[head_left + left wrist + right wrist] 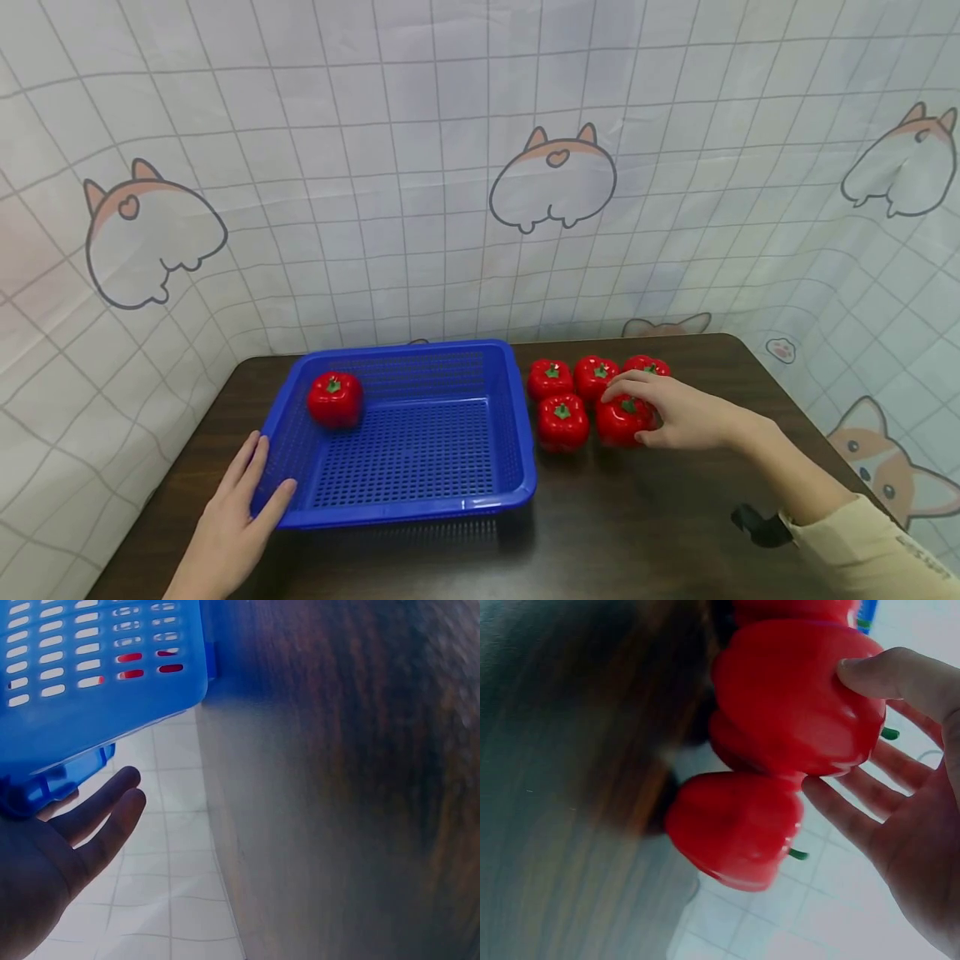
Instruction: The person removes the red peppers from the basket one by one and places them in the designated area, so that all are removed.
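Observation:
On the right side of the table, my right hand (686, 408) grips a red bell pepper (617, 427) in the near row. In the right wrist view the thumb (900, 671) lies on one side of that pepper and the fingers reach around the other, beside its green stem. My left hand (228, 512) rests at the left rim of a blue plastic basket (401, 514), fingers extended. The left wrist view has those fingers (112, 817) loose below the rim, outside the perforated wall. One red bell pepper (334, 400) sits in the basket's back left corner.
Close by the gripped pepper stand several more red bell peppers, among them a near one (562, 423) and a back one (550, 379), right of the basket. A black object (759, 525) shows by the right wrist. Behind the dark wooden table (622, 533) hangs a gridded white cloth (420, 250).

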A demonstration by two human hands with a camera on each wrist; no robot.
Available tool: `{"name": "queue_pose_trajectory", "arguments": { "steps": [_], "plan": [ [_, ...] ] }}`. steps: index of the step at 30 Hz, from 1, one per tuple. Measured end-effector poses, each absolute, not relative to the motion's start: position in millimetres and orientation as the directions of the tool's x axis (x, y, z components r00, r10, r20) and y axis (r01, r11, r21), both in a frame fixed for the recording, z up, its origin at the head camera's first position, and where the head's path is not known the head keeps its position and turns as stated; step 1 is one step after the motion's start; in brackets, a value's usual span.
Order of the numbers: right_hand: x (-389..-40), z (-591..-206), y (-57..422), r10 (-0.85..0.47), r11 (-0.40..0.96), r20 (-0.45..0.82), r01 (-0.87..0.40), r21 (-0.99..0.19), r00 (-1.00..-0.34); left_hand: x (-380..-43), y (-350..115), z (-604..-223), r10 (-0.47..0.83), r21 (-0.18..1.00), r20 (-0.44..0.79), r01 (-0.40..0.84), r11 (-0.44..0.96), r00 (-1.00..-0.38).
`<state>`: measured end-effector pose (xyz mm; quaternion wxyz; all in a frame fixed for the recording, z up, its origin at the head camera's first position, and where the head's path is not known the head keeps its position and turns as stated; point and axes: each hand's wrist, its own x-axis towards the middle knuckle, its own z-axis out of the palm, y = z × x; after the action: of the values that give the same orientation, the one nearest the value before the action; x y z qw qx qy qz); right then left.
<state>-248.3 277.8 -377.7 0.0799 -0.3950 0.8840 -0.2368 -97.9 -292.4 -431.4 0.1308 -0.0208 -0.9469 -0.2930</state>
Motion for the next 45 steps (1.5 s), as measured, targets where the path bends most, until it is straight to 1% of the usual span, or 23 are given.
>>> {"name": "queue_pose_trajectory", "arguments": {
  "steps": [5, 16, 19, 24, 29, 34, 45],
  "plan": [
    [-246.4, -387.1, 276.3, -0.755, 0.549, 0.063, -0.682, -0.483, -0.653, -97.6, -292.0, -431.3, -0.037, 0.549, 0.261, 0.117, 0.828, -0.965],
    [-247.8, -401.8, 274.5, -0.747, 0.551, 0.08, -0.683, -0.479, -0.66, -97.5, -289.8, -431.5, -0.038, 0.546, 0.267, 0.119, 0.829, -0.963],
    [-247.8, -402.7, 274.1, -0.745, 0.555, 0.09, -0.689, -0.466, -0.661, -97.3, -290.1, -431.7, -0.04, 0.545, 0.266, 0.116, 0.83, -0.963],
    [-247.6, -402.8, 272.8, -0.732, 0.58, 0.117, -0.705, -0.409, -0.671, -97.2, -290.3, -431.9, -0.041, 0.543, 0.269, 0.116, 0.832, -0.962],
    [-248.2, -397.7, 271.3, -0.712, 0.603, 0.14, -0.701, -0.381, -0.689, -97.3, -290.3, -432.4, -0.042, 0.547, 0.272, 0.119, 0.829, -0.961],
    [-250.2, -387.9, 269.4, -0.696, 0.623, 0.135, -0.687, -0.375, -0.705, -97.6, -290.8, -432.3, -0.042, 0.545, 0.28, 0.123, 0.829, -0.959],
    [-261.0, -356.5, 248.7, -0.745, 0.568, 0.177, -0.75, -0.338, -0.643, -97.8, -291.1, -431.9, -0.04, 0.55, 0.283, 0.128, 0.826, -0.958]
  ]
}}
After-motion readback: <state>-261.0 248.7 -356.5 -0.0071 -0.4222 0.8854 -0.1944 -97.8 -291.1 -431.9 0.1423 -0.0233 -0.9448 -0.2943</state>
